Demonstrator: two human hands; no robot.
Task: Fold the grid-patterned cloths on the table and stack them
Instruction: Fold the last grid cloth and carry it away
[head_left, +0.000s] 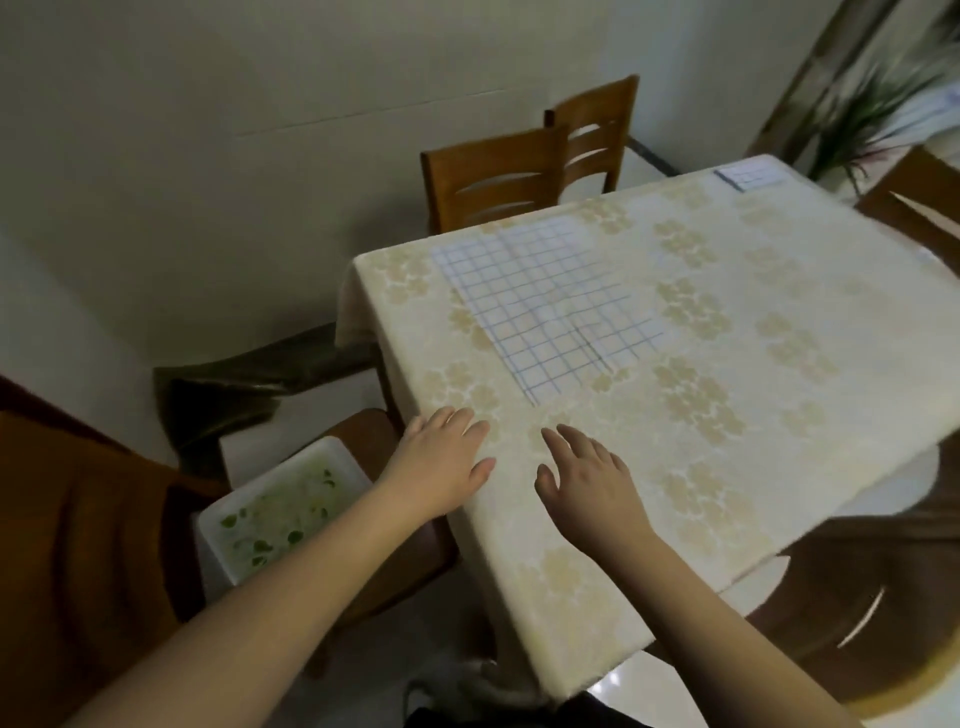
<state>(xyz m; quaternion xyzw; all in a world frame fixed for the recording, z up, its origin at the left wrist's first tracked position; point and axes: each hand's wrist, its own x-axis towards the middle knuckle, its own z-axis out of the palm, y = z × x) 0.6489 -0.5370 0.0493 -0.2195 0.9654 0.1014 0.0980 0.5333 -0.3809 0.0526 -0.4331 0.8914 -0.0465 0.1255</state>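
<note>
Barely begun, I'd say; big grid cloth (545, 301) lies flat, unfolded mid-table; small folded one (748, 175) at far corner; left hand (441, 467) & right hand (587, 480) open, empty, near edge.

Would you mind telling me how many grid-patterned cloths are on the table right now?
2: a large cloth spread flat near the hands, and a small folded cloth at the far corner.

You face a plain pale wall (208, 130), with wooden chairs (493, 176) drawn around a table (779, 364) under a cream flower-patterned cover, a leafy plant (872, 114) in the far right corner, and glossy light floor (639, 680) below.
</note>
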